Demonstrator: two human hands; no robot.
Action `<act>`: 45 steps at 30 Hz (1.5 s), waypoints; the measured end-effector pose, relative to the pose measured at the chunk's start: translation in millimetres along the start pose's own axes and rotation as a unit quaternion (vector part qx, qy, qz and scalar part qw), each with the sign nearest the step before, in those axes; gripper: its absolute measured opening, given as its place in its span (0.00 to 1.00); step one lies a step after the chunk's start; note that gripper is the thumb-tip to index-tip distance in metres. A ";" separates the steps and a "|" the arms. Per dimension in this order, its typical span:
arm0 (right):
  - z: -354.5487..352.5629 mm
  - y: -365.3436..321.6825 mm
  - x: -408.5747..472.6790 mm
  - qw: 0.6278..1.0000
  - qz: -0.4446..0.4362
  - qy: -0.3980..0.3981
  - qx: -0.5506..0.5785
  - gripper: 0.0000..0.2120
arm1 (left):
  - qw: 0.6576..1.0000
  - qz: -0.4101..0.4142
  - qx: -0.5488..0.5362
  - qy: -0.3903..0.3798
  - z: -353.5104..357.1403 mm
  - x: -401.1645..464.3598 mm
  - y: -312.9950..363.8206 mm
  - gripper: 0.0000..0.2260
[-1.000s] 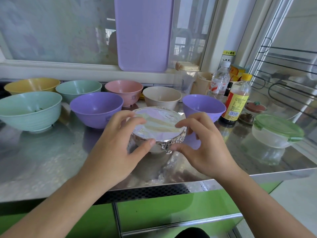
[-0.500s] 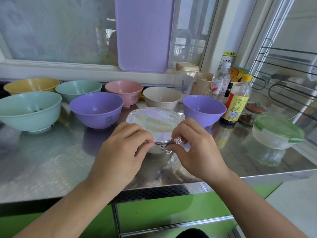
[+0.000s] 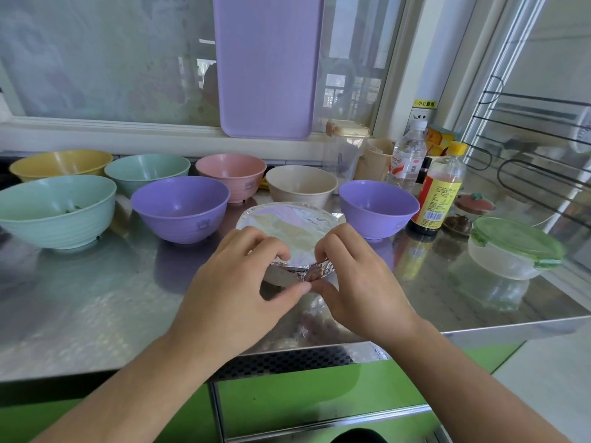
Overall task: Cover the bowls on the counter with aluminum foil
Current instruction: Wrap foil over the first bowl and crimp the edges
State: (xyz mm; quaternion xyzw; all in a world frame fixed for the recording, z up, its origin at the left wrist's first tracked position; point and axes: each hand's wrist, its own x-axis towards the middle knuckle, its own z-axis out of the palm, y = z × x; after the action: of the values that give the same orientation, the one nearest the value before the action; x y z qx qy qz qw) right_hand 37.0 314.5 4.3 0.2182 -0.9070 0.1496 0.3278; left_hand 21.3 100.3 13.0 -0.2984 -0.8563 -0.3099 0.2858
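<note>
Foil-covered bowl (image 3: 289, 225) sits on the steel counter (image 3: 80, 302), near the front edge, centre, between the two purple bowls and just near of the beige bowl (image 3: 300, 185). Foil (image 3: 287, 220) is stretched flat over the top, crimped down at the near rim; a small corner sticks out at the far right of the rim.

Left hand (image 3: 236, 282) at the near-left rim, fingers curled over the foil edge, thumb under it, pinching the foil against the bowl. Right hand (image 3: 355, 282) at the near-right rim, fingers curled, pinching crumpled foil at the edge. Thumb tips of the two hands nearly touch below the rim.

Uncovered bowls, all apart from the hands: left purple bowl (image 3: 180, 209) just left of the foil bowl, right purple bowl (image 3: 379, 207) just right of it. Big green bowl (image 3: 56, 209) far left, with dark bits inside. Back row left to right: yellow bowl (image 3: 60, 164), small green bowl (image 3: 147, 172), pink bowl (image 3: 232, 175), then the beige one.

Right side: sauce bottle (image 3: 439, 190) with yellow cap, water bottle (image 3: 407, 156) behind it, clear container with green lid (image 3: 515, 247) near the right edge. Purple tray (image 3: 267, 65) leans upright against the window behind the bowls.
</note>
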 end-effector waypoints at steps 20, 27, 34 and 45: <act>-20.7 9.4 12.9 0.951 0.226 -0.066 0.200 0.35 | 0.997 -0.018 -0.072 -0.021 -8.6 13.2 -31.5 0.12; -16.2 9.8 5.3 0.920 0.296 -0.034 0.254 0.24 | 0.992 -0.079 -0.075 -0.061 -21.4 4.9 -45.2 0.20; -14.4 3.7 2.3 0.901 0.288 -0.028 0.324 0.22 | 0.971 -0.161 -0.094 -0.152 -7.7 9.7 -29.0 0.39; -8.0 9.0 -7.9 0.948 0.240 -0.060 0.201 0.32 | 0.973 -0.178 -0.032 -0.141 2.3 6.7 -21.7 0.59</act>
State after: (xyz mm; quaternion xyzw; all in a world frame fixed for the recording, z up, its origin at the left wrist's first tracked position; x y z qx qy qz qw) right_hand 42.2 327.9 3.8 0.0636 -0.9016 0.3898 0.1765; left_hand 1.2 90.5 8.2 -0.1908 -0.9168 -0.3382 0.0929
